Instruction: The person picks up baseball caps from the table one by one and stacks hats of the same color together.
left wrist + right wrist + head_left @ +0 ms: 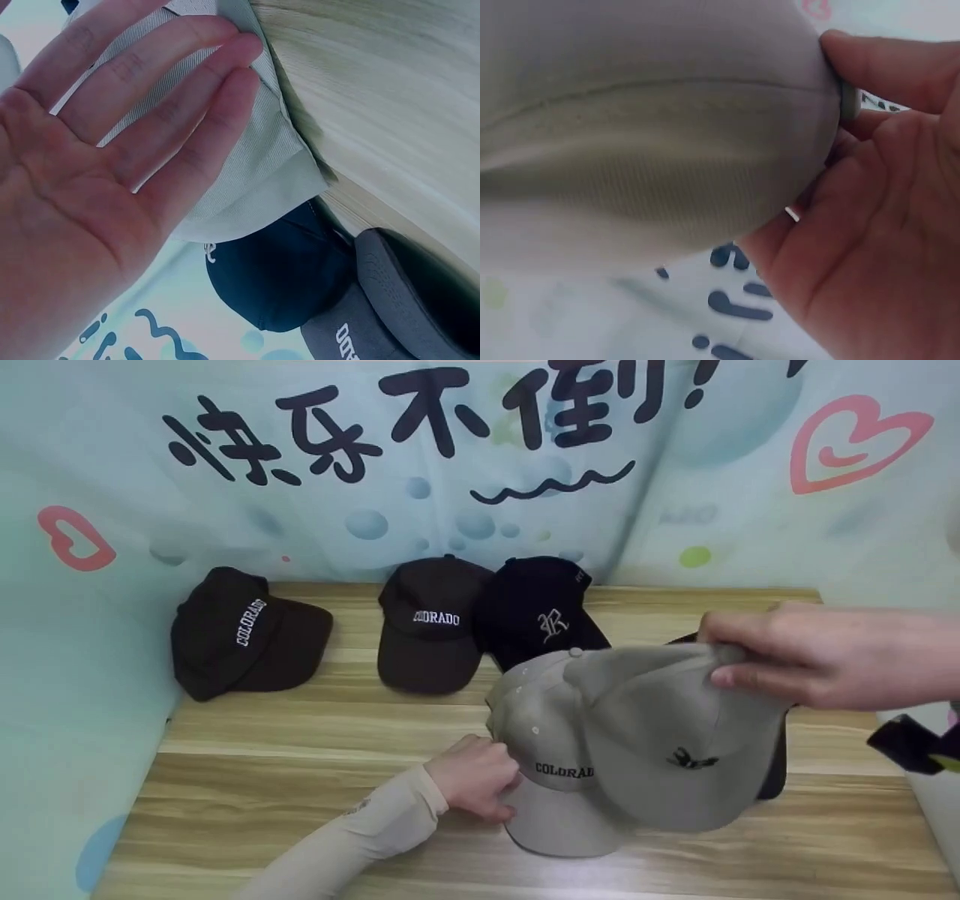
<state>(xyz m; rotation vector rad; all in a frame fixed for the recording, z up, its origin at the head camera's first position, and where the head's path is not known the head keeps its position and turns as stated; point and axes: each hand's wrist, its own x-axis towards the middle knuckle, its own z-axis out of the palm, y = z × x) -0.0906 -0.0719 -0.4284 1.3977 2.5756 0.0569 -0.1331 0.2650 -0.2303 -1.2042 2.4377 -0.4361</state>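
Note:
In the head view my right hand (pixel 810 656) pinches a grey baseball cap (pixel 645 735) with a small dark embroidered emblem, near the top of its crown. The right wrist view shows the thumb and fingers (pixel 885 71) on the crown's top. This cap overlaps a beige COLORADO cap (pixel 544 727), brim toward me, on the table. My left hand (pixel 480 776) is at the left side of the COLORADO cap. The left wrist view shows its fingers (pixel 202 127) extended and relaxed against the fabric. Part of another dark cap (pixel 774 765) shows behind the held cap, mostly hidden.
A dark brown COLORADO cap (pixel 244 637) lies at the back left of the wooden table (pixel 285 765). Another brown COLORADO cap (pixel 431 637) sits at the back middle, against a black cap (pixel 532 615) with a letter R. A printed cloth (pixel 420 525) hangs behind.

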